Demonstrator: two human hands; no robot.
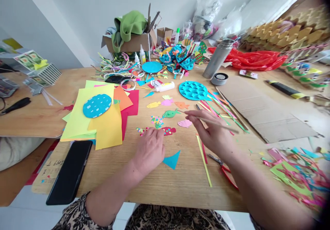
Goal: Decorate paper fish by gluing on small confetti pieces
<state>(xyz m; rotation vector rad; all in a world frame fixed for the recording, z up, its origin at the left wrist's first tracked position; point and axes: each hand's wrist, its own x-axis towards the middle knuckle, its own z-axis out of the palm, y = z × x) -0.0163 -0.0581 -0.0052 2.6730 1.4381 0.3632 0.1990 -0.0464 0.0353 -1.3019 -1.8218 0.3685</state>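
Observation:
My right hand pinches a thin wooden stick, its tip pointing left by the tail of a green paper fish. My left hand rests on the table, fingers bent together over the left end of a red paper fish with coloured dots. The fingertips themselves are partly hidden. Small piles of dots and paper bits lie just beyond that hand. A pink fish is near my right hand; yellow and orange fish lie farther back. A blue paper piece sits nearer me.
Coloured sheets and a black phone lie left. Red-handled scissors are under my right forearm. Cardboard, paper strips and scraps occupy the right. A steel flask, glue bottle and blue scaled disc stand or lie behind.

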